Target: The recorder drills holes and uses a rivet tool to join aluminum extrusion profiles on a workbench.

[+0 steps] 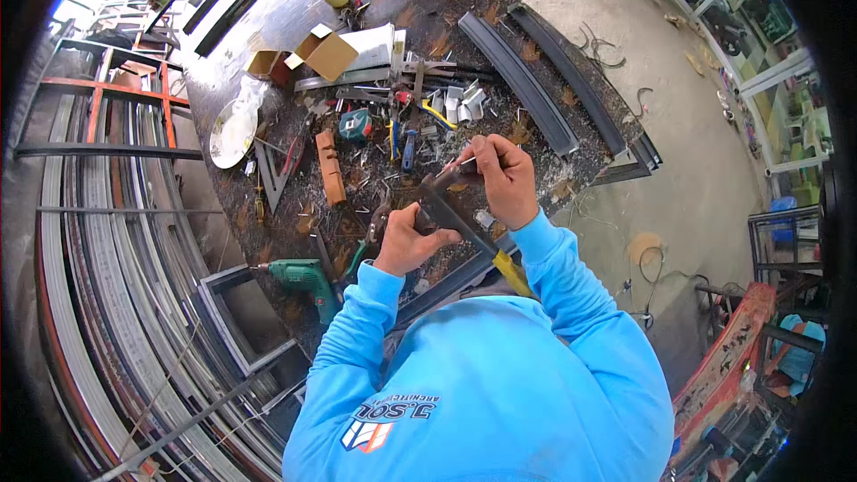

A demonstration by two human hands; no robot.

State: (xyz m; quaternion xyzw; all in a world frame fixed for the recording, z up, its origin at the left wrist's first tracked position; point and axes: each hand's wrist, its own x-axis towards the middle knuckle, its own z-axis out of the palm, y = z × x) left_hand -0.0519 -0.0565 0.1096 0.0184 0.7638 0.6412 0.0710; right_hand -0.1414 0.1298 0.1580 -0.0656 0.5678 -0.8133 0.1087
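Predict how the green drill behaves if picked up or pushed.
The green drill is probably stiff, given its hard-looking casing. Likely heavy for its size, weighted toward its thick body. Lying on its side with the grip jutting out, it would probably swivel rather than roll when pushed.

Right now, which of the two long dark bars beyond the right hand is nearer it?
The left bar; the right bar lies farther from the right hand.

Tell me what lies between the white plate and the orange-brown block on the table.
In the head view, a grey triangular metal piece and a red-handled tool lie between the plate and the block.
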